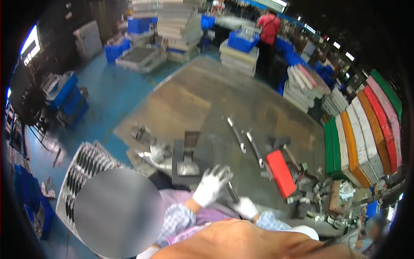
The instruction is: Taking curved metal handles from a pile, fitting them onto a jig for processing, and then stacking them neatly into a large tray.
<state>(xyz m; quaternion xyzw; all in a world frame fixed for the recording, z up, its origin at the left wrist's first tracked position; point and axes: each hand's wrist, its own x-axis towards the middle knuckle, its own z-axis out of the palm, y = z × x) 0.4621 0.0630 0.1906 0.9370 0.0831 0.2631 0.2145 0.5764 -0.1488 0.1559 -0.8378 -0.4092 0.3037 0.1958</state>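
Observation:
My right hand (pixel 246 207), in a white glove, grips the near end of a dark slim metal bar (pixel 231 191) at the near edge of the grey metal worktable (pixel 202 99). My left hand (pixel 211 185), also gloved in white, hovers just left of the bar with its fingers spread and nothing in it. Two similar long metal handles (pixel 237 134) (pixel 255 149) lie on the table beyond my hands. A dark metal fixture block (pixel 188 158) stands to the left of them, and a red block (pixel 280 173) lies to the right.
A wire tray of dark metal parts (pixel 88 162) sits at the left. Stacked coloured trays (pixel 366 129) line the right side, with small clutter below them. Blue crates (pixel 242 39) and tray stacks stand at the back, where a person in red (pixel 268 30) works.

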